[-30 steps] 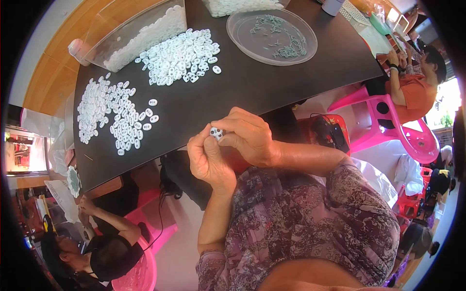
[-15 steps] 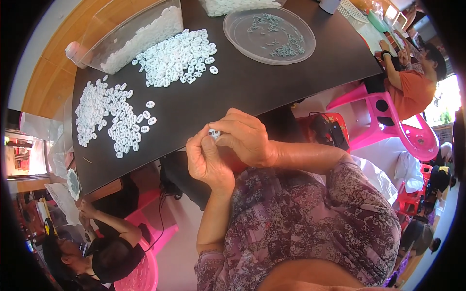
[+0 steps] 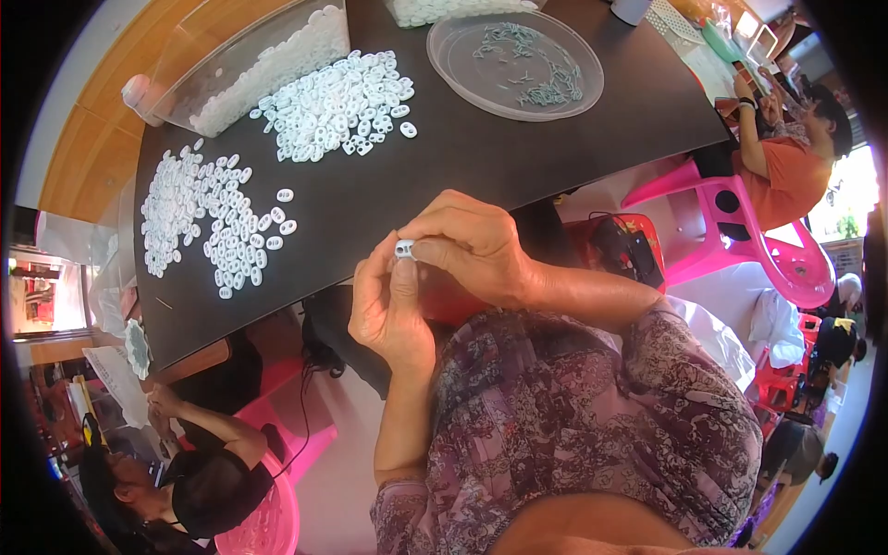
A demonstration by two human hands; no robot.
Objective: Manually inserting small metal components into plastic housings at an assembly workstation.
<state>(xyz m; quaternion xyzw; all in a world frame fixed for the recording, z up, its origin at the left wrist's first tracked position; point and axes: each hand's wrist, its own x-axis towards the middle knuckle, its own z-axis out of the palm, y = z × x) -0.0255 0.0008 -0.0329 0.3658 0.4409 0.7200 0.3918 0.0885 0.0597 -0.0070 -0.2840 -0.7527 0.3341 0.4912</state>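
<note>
The left hand [image 3: 390,310] and right hand [image 3: 467,254] have thumbs and fingers clamped on 1 small white oval plastic piece [image 3: 403,248], near the dark table's [image 3: 370,199] edge. Uneven thumb pressure could make it slip loose.

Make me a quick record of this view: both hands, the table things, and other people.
Left hand: pinches a small white piece
Right hand: holds the same piece
Dark table: near pile and far pile of white oval pieces
Clear box: white pieces inside
Round clear tray: thin grey-green pieces
Nearby: person in black lower left, person in orange upper right
</note>
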